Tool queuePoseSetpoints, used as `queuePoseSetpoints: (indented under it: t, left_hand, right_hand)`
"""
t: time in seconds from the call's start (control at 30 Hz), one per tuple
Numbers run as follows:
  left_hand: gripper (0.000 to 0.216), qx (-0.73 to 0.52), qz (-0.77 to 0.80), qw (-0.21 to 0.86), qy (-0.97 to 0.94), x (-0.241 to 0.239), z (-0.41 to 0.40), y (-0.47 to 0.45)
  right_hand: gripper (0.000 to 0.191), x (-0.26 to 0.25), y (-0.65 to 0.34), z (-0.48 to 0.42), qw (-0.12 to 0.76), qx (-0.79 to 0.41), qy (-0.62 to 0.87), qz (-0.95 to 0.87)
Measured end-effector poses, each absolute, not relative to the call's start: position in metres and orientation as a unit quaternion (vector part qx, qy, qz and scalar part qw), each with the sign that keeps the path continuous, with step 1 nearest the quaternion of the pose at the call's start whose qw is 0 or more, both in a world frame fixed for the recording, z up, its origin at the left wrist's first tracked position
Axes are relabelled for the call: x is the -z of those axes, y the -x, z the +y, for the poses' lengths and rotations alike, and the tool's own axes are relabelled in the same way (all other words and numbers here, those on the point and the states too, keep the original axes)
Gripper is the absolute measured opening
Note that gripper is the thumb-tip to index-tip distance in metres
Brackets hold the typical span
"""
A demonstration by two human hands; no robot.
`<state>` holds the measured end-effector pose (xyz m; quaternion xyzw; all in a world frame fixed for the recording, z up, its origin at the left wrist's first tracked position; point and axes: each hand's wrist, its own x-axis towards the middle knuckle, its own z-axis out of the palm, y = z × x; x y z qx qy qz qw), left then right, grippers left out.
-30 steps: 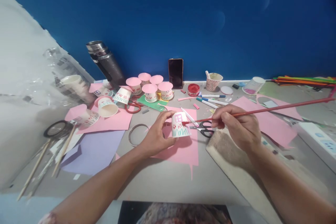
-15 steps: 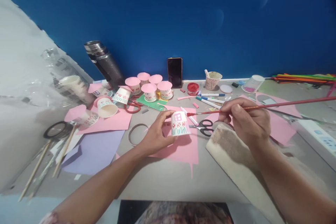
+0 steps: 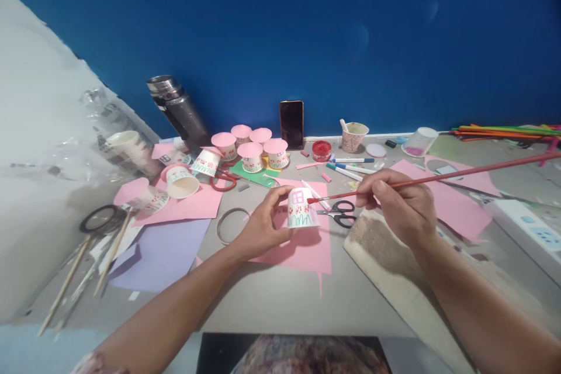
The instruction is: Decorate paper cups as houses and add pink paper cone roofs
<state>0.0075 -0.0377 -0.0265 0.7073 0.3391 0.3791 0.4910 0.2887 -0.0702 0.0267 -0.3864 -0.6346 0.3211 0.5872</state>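
Note:
My left hand (image 3: 266,221) is closed around the left side of a small white paper cup (image 3: 302,219), held upside down over a pink sheet (image 3: 313,254). The cup bears a purple window, red dots and green zigzag strokes. In my right hand (image 3: 401,204) is a thin red-handled paintbrush (image 3: 421,179), gripped near its bristles. Its red tip meets the cup's wall just right of the window. Behind the cup lie black-handled scissors (image 3: 344,213) and several markers (image 3: 346,172). An open pot of red paint (image 3: 321,151) stands farther back.
Several decorated cups with pink paper roofs (image 3: 252,150) stand at the back left, near a steel flask (image 3: 179,108). A phone (image 3: 291,124) leans on the blue wall. A tape ring (image 3: 233,226) lies by my left hand, a stained cloth (image 3: 385,257) under my right arm.
The brush has moved slightly left and down, its tip going from the cup's upper right edge onto the wall beside the window. My left hand holds the cup nearly still.

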Motion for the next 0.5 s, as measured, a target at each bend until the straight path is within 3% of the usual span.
queuePoseSetpoints:
  t: [0.5]
  left_hand:
    - [0.074, -0.368, 0.346, 0.498, -0.705, 0.0228, -0.0391, -0.0085]
  right_hand:
    - [0.035, -0.0276, -0.2876, -0.0698, 0.565, -0.311, 0.404, -0.649]
